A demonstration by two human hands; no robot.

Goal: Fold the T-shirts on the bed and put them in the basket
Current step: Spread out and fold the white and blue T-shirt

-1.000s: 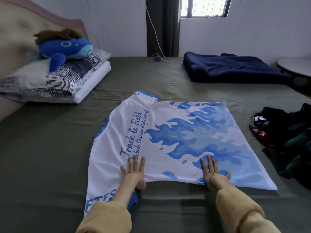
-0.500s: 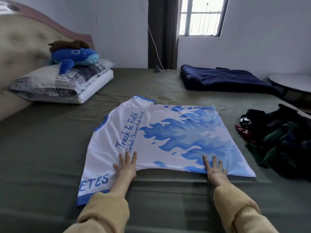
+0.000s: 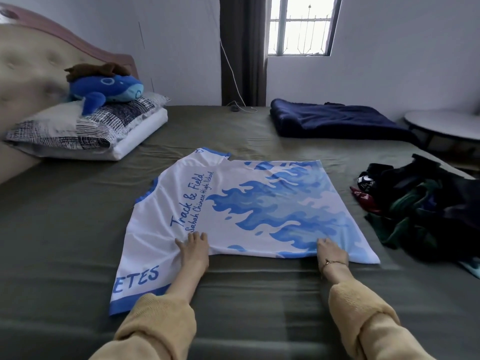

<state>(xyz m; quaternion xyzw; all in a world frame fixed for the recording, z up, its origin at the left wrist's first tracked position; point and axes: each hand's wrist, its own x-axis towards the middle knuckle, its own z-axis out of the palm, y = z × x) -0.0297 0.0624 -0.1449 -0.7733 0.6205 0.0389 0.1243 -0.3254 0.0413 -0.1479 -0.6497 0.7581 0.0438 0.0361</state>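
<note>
Print on the shirt
The white polyester T-shirt with blue flames (image 3: 259,203) reads "Track & Field", "Sabah Chinese High School" beneath, and "ETES" on its near sleeve.

Smooth, faintly sheeny printed cloth T-shirt (image 3: 249,203) under the fingers (image 3: 193,239); beyond them, matt olive bed (image 3: 65,216) sheet

Clothes pile (image 3: 426,203) cut off right; round table (image 3: 446,123) too.

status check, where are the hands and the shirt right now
Left hand and right hand on the near folded edge of the white and blue T-shirt, fingers curling. Shirt flat on the bed, part folded. Dark clothes pile at right, apart.
</note>
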